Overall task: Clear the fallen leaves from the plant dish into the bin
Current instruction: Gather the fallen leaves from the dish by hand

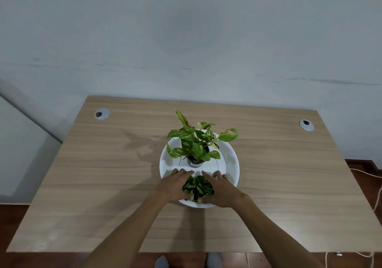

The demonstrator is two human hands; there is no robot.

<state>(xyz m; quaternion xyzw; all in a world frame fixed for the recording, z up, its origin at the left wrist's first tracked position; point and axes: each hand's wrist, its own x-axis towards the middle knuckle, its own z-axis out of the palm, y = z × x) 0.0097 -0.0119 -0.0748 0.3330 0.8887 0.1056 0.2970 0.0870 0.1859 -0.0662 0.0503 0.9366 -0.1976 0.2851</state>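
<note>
The table (103, 174) is surfaced in a pale wood-grain finish, matt, with streaked horizontal figuring and a smooth face. Two round cable grommets (102, 113) are set into it, grey and faintly glossy, seemingly plastic. The plant dish (231, 164) is seen as smooth white material with a soft sheen. The fallen leaves (198, 187) appear waxy and slightly shiny. The wall (186, 40) is painted matt, with faint scuffs.

Plant (196, 143) blocks dish (229, 156) centre; table (103, 174) sides open.
</note>
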